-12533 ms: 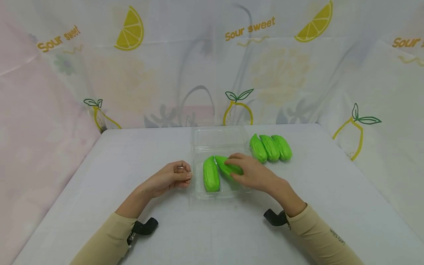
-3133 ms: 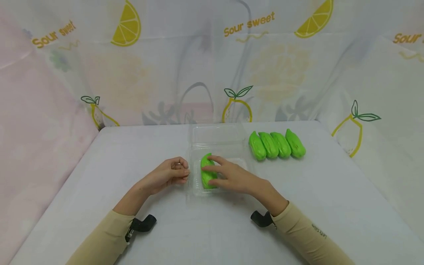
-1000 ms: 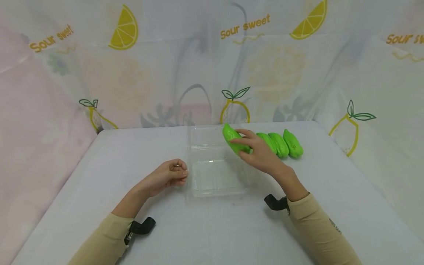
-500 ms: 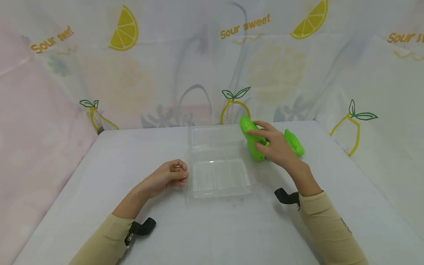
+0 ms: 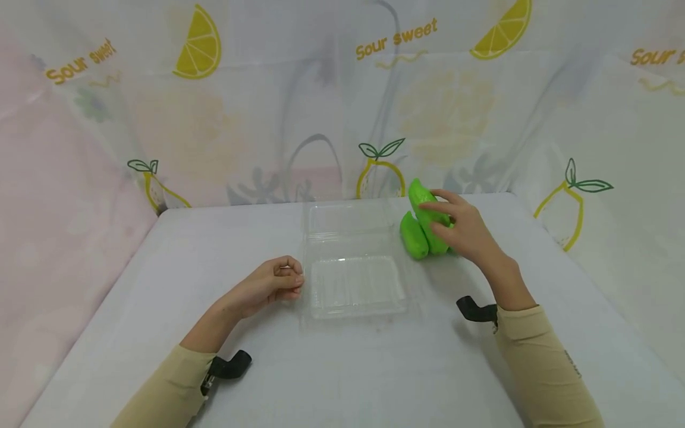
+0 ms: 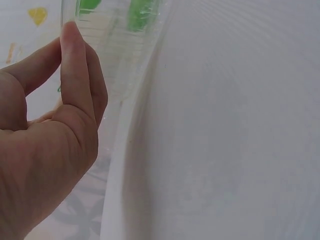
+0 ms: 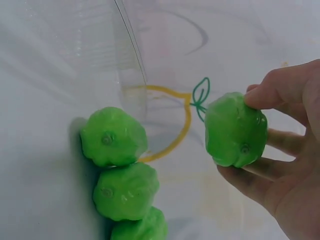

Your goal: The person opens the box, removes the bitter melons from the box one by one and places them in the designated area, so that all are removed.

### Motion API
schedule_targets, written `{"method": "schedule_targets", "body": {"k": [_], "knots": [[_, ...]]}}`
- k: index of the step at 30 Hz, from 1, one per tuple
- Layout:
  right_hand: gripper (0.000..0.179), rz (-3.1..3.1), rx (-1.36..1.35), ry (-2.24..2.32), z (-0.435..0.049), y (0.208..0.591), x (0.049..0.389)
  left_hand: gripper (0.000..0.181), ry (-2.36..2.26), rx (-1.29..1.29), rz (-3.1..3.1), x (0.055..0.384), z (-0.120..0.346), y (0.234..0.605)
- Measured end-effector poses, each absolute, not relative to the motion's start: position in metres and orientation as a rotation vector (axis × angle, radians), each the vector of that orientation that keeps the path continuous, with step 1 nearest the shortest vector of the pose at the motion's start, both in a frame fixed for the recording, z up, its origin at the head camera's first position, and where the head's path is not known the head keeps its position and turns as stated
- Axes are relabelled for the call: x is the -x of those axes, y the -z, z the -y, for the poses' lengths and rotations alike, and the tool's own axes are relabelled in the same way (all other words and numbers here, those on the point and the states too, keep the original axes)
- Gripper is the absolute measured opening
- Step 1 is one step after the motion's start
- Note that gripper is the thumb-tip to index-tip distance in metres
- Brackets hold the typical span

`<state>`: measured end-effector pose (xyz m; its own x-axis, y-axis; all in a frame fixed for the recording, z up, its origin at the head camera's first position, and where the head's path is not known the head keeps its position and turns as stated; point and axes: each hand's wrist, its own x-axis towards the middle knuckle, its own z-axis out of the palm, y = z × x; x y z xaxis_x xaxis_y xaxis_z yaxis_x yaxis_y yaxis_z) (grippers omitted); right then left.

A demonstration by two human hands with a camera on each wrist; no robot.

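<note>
My right hand grips a long, ribbed green fruit-like piece with a pointed tip. It is raised above a row of similar green pieces. In the right wrist view, thumb and fingers close around the held green piece, apart from the row. My left hand pinches the left edge of a clear plastic box between thumb and fingers; the left wrist view shows the left hand at that thin edge. The right hand hides part of the row.
The box's hinged lid lies folded back behind it. A white cloth covers the table. Behind stands a curtain printed with lemons, close to the table's far edge. Dark wrist mounts stick out below both cuffs.
Earlier, two green pieces lay in the box, then one; the right hand took that one out and carries it rightward over the row. The left hand has stayed at the box's edge.
</note>
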<state>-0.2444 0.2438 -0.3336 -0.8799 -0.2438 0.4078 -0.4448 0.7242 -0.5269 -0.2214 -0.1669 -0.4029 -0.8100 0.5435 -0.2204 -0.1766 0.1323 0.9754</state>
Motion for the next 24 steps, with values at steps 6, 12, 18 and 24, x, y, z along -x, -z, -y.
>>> {"method": "schedule_targets", "body": {"k": [6, 12, 18, 24], "knots": [[0.042, 2.646, -0.452, -0.914, -0.257, 0.331, 0.246, 0.023, -1.721, -0.349, -1.876, 0.222, 0.167, 0.400], [0.041, 2.682, -0.387, -0.940, -0.271, 0.330, 0.245, 0.022, -1.702, -0.345, -1.878, 0.223, 0.167, 0.401], [0.043, 2.705, -0.309, -1.030, -0.285, 0.329, 0.244, 0.021, -1.696, -0.341, -1.885, 0.223, 0.167, 0.401], [0.043, 2.721, -0.244, -1.031, -0.297, 0.329, 0.245, 0.020, -1.697, -0.345, -1.886, 0.222, 0.168, 0.401]]}}
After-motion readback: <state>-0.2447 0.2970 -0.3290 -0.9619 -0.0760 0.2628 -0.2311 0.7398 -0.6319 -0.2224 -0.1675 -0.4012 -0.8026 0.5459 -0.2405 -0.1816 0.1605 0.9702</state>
